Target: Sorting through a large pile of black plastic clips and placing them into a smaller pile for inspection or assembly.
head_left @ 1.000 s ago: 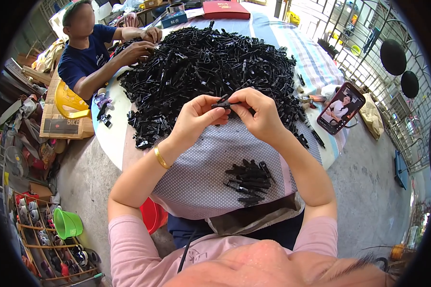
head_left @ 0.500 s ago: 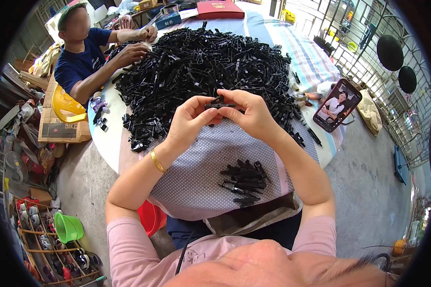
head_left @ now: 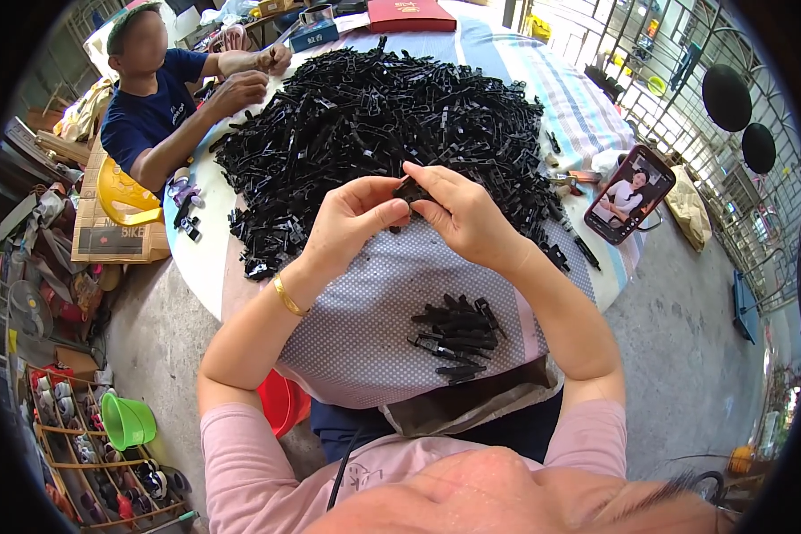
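Observation:
My left hand (head_left: 354, 221) and my right hand (head_left: 465, 212) meet over the near edge of a big heap of black clip-like parts (head_left: 374, 116). Between their fingertips they pinch one small black part (head_left: 410, 190); my fingers cover much of it, so its exact kind is unclear. Both hands are closed, thumbs toward me. Closer to my body, a small group of slim black parts (head_left: 457, 333) lies on the dotted tablecloth (head_left: 356, 329).
A person (head_left: 156, 98) sits at the far left, hands at the heap's edge. On the right stands a phone (head_left: 629, 194), beside pliers-like tools (head_left: 575, 178). A red box (head_left: 409, 15) lies at the back. A brown cloth or bag (head_left: 467, 405) hangs at the near edge.
My right fingers have turned and closed further over the black part, which is now tilted and more hidden. The other person's hands have drawn back a little from the heap.

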A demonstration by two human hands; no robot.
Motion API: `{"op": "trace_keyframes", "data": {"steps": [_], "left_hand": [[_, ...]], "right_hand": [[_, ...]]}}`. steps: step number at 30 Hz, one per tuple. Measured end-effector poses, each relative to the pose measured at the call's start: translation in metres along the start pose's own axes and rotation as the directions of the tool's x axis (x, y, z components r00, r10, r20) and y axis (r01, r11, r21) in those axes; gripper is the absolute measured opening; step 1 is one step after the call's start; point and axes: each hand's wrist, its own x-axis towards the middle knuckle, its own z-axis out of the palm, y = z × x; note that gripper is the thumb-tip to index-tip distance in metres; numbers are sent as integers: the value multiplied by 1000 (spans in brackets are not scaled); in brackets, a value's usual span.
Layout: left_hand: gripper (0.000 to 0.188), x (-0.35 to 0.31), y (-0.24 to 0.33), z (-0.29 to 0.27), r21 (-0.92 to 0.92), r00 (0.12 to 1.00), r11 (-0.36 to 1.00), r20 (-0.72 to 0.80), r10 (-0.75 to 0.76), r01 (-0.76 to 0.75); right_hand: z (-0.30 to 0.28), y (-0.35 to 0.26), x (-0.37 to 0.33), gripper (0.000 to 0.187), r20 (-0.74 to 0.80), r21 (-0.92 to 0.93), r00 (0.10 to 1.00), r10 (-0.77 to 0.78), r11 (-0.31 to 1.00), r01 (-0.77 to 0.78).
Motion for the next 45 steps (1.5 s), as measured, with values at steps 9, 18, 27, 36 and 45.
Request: {"op": "trace_keyframes", "data": {"steps": [9,18,27,36,45], "left_hand": [[22,2,2,-8,-122,993,986,20,-113,114],[24,2,7,-8,-142,969,960,83,-232,242],[32,-6,12,1,324,993,939,78,91,-111],[28,-6,11,1,138,996,987,39,77,-82],[20,-2,6,-3,-103,996,992,-34,-83,79]], "right_hand": [[-3,-2,-1,41,108,-39,994,13,999,-9],[-9,0,1,39,193,106,976,100,987,-122],[-12,-10,3,30,84,74,995,55,995,-62],[-7,-15,-1,26,-58,35,990,128,991,-126],[-2,-14,-1,20,-46,39,998,34,999,-33]]}}
